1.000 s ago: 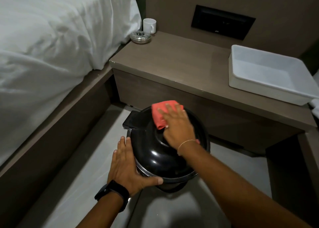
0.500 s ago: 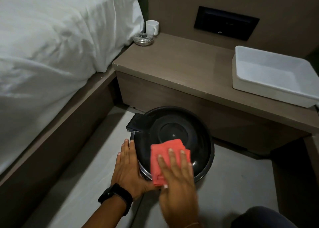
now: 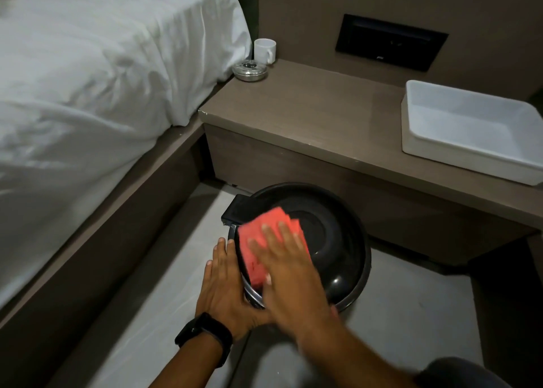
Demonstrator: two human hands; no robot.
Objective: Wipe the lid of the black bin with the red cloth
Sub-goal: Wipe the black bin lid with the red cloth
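While the bin (image 3: 346, 273) stands on the floor just below the bedside shelf (image 3: 308, 114), right hand (image 3: 289, 273) lies flat, fingers spread, pressing the red cloth (image 3: 264, 234) on the lid's (image 3: 329, 234) left side; unwiped dome lies to its right. Left hand (image 3: 224, 284) open, braced against bin's left rim. Right hand motion-blurred; bin body hidden under lid

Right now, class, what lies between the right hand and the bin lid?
In the head view, the red cloth, pressed flat under the right hand onto the lid.
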